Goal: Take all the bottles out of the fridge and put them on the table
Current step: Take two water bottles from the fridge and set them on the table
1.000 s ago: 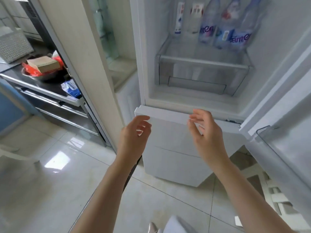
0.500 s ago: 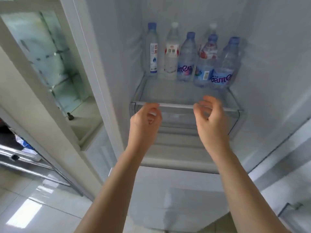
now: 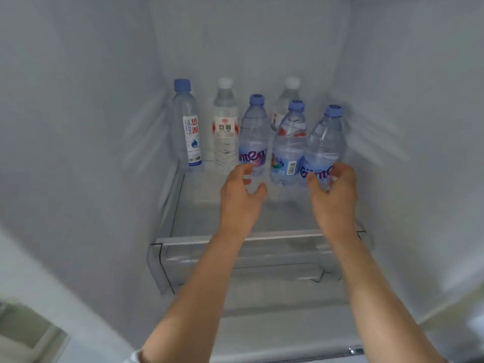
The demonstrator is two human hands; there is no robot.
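Note:
Several plastic water bottles stand at the back of the glass fridge shelf [image 3: 199,218]. From the left: a blue-capped bottle with a white label [image 3: 187,127], a clear white-capped bottle [image 3: 225,127], a blue-capped bottle [image 3: 253,132], a white-capped bottle behind [image 3: 286,100], a blue-capped bottle with a barcode [image 3: 288,148] and a blue-capped bottle at the far right [image 3: 326,137]. My left hand [image 3: 241,197] reaches toward the third bottle's base, fingers curved and apart. My right hand [image 3: 334,195] is in front of the rightmost bottle's label, fingers curved, holding nothing.
White fridge walls close in on both sides. A clear drawer [image 3: 235,260] sits under the shelf. The front half of the shelf is bare glass. A strip of room shows at the lower left.
My view has moved up and into the fridge. Both hands have gone from the shelf's front edge deep onto the shelf, up to the bottles.

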